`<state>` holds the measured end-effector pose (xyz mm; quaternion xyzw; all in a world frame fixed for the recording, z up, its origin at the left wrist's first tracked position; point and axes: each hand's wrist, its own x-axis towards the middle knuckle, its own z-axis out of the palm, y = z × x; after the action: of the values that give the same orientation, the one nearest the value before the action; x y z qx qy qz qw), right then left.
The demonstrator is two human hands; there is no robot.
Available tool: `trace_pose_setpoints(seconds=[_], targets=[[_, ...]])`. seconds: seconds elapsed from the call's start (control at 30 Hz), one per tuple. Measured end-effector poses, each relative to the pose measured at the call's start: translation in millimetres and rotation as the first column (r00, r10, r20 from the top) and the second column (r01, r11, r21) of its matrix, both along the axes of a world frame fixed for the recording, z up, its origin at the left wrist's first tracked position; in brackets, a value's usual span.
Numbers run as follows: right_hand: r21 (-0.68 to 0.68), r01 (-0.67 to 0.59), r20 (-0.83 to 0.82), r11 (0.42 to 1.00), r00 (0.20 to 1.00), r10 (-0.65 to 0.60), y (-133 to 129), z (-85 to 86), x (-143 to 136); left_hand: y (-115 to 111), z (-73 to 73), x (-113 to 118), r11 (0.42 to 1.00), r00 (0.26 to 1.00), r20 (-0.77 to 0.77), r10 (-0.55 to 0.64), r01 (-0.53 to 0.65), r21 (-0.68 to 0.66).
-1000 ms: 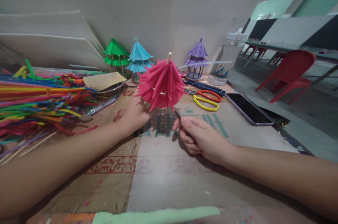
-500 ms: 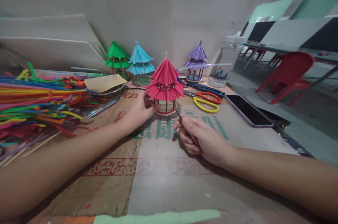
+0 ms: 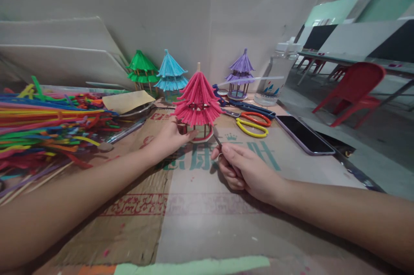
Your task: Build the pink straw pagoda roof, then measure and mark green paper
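Pink pavilion (image 3: 198,115) upright, well back from tabletop (image 3: 207,234) near edge. Both roof tiers (image 3: 198,117) on; peak stick (image 3: 199,67) bare. Left hand (image 3: 168,139), fingers half hidden, seemingly pinching base (image 3: 203,140); right hand (image 3: 242,166) pinching thin tool (image 3: 217,138).

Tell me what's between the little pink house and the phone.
In the head view, scissors with orange and yellow handles lie between the pink house and the phone, with a blue tool just behind them.

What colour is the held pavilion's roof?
The roof is pinkish red, clearest in the head view.
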<state>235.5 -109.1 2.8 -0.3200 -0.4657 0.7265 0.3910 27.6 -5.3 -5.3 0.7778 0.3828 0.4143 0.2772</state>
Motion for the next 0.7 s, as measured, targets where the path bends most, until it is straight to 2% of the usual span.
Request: trace_pose_setpoints(seconds=[0.17,0.33,0.7], targets=[[0.005,-0.004,-0.005,1.0,1.0,0.004,-1,-0.9,0,-5,4.9,-2,0.989,0.995,-0.091,0.049,-0.036,0.143],[0.005,-0.011,0.002,1.0,1.0,0.011,-1,-0.7,-1,-10,6.2,-1,0.943,0.991,-0.123,0.06,-0.016,0.333],[-0.02,-0.032,0.001,0.999,0.999,0.032,-1,0.1,0,0,-15.3,-12,0.918,0.996,-0.09,0.003,0.033,0.394]])
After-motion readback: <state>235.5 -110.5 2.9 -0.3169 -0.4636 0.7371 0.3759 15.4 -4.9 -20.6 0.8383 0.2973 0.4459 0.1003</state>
